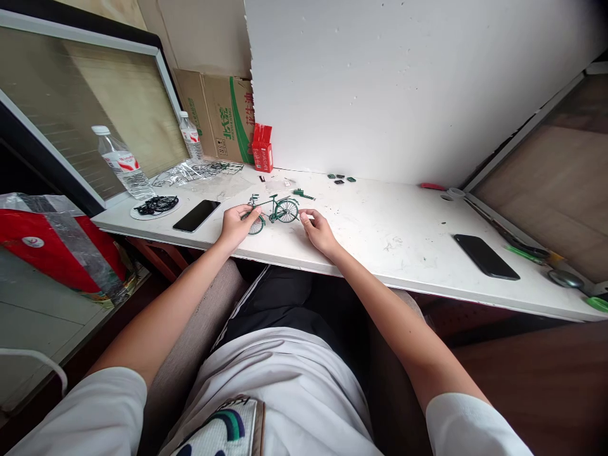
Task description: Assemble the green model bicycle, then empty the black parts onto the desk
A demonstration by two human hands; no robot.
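A small green model bicycle (273,212) stands on the white table (380,228), near the front edge and directly ahead of the person. It sits upright with its front wheel toward the person's left and its rear wheel toward the right.

The left hand (236,223) rests on the table at the bicycle's front end. Its fingers are curled around the front wheel and pinch it lightly; the exact contact points are too small to resolve. The right hand (319,231) lies on the table just beside the rear wheel. Its fingers are loosely bent and partly open, with the fingertips pointing toward the bicycle. Whether they touch the wheel cannot be told, and the hand holds nothing visible.

A loose green part (303,193) lies just behind the bicycle. Several small dark pieces (341,179) lie farther back, near the white wall (403,82). A red box (262,148) stands against the wall to the left of them.

Left of the bicycle, a black phone (196,215) lies face up. Beside it, a white disc (156,207) carries a heap of black parts. Two water bottles (122,163) stand behind these, one near and one farther back, with crumpled clear wrapping (183,172) between them. A cardboard carton (221,117) stands in the back corner.

On the right side of the table, well apart from both hands, a second phone (485,256) lies face up. A red tool (432,186) lies near the wall.
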